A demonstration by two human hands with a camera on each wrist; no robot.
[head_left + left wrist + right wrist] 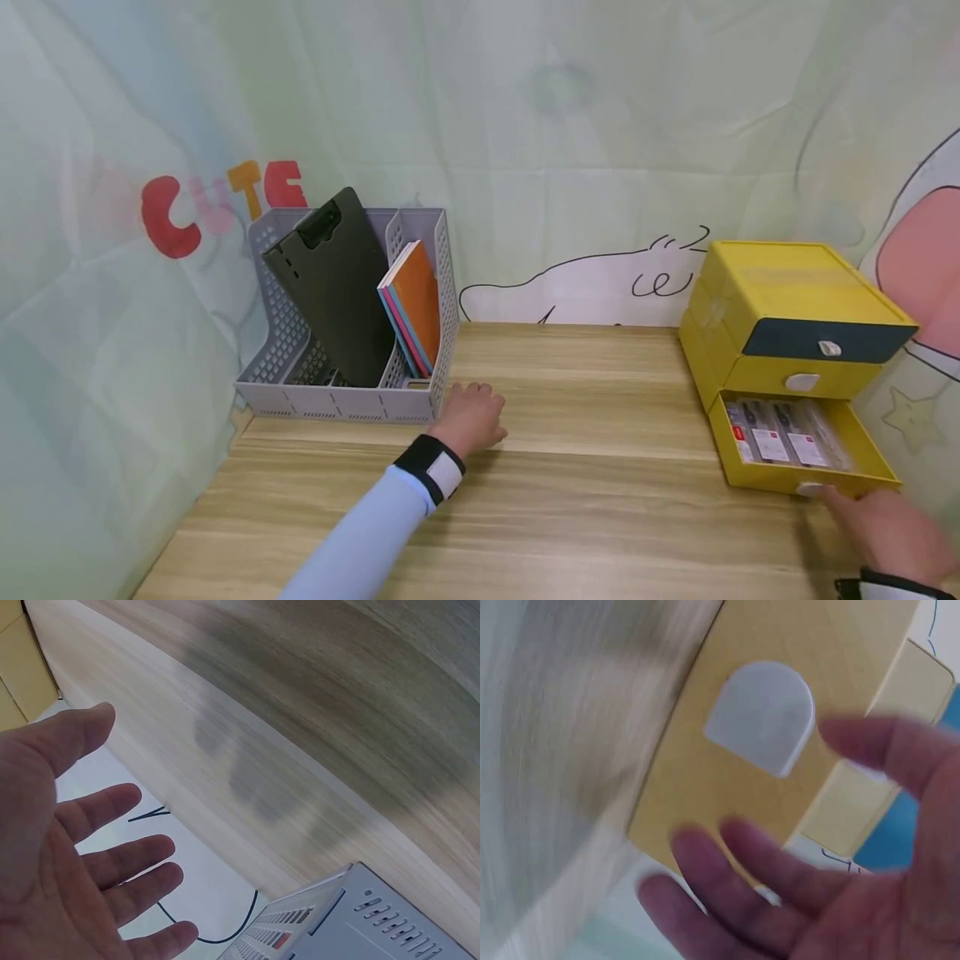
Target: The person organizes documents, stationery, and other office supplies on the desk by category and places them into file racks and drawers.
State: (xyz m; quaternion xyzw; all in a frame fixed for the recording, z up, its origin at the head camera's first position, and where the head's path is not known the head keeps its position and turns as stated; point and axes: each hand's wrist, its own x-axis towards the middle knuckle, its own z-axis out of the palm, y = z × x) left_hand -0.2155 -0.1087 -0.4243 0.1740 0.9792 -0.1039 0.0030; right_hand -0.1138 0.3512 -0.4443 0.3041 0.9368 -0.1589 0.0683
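My left hand (472, 417) rests released on the bench (585, 483), just right of the grey file rack (352, 333). At the right, the yellow cabinet's bottom drawer (798, 454) stands open, showing packets; my right hand (885, 525), fingers loose, touches its white pull (761, 716). Closing looks left undone. Packet labels are unreadable.

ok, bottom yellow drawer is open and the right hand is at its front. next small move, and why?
Probably close the right hand on the white tab of the open bottom yellow drawer. The fingers are spread just short of it, gripping nothing, and the left hand rests flat on the wooden table.
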